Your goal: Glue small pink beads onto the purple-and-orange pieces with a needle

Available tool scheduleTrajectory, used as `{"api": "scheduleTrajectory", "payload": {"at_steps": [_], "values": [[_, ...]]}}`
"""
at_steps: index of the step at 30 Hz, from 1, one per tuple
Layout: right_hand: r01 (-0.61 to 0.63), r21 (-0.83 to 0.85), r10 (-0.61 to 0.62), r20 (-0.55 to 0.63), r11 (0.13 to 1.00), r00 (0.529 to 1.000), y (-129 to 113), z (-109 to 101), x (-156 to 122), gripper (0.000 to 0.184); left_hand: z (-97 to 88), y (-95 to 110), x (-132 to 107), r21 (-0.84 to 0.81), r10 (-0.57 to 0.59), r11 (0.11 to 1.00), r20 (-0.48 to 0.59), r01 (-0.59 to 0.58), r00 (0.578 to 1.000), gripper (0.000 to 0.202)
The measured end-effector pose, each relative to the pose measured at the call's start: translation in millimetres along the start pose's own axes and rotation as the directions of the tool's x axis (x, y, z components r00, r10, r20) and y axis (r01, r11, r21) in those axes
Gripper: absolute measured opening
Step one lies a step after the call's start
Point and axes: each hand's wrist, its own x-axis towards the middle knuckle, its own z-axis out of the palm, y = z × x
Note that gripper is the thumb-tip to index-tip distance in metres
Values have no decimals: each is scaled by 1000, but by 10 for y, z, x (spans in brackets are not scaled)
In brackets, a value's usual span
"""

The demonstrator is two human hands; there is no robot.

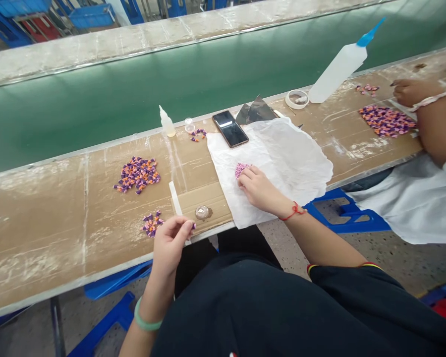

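near a round dish [201,216], contents unclear, left fingers [185,229] pinch a purple piece [194,226]; right fingers [247,176], grip hidden, touch pink bits [241,169]

A phone [230,128] lies screen-up ahead of me; to its right, a tape roll [291,102] sits beside a blue-nozzled bottle [336,74]. Beyond my tabletop [55,213] runs a green strip [134,94], with blue crates [91,16] farther back.

speckled floor [288,248] | long green belt [134,91] | blue stool [371,224] (partly hidden)
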Motion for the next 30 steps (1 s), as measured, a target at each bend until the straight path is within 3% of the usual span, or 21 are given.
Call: {"api": "scheduleTrajectory", "payload": {"at_steps": [3,7,14,19,22,25,27,30], "values": [[124,96,-118,-62,988,991,-262,-176,-13,17,197,188,29,132,79,987,97,-92,992,19],[288,196,-251,-194,937,948,-630,-374,2,18,394,331,80,152,127,976,187,-156,974,14],[372,152,-336,-219,916,916,-852,-420,31,18,425,343,74,132,125,979,214,-156,969,18],[354,148,-319,-217,923,923,-910,-427,44,18,398,344,65,171,138,971,174,-168,975,17],[274,364,-201,-227,890,953,-934,-452,53,15,372,344,52,136,109,982,155,-130,982,18],[107,614,-31,-134,782,991,-948,-465,47,10,349,347,36,78,88,992,145,-100,986,19],[27,688,26,-66,725,997,-960,-458,41,10,337,352,30,77,91,992,146,-103,985,18],[4,705,46,-51,709,998,-982,-434,38,11,322,355,30,122,113,984,152,-132,982,16]]}}
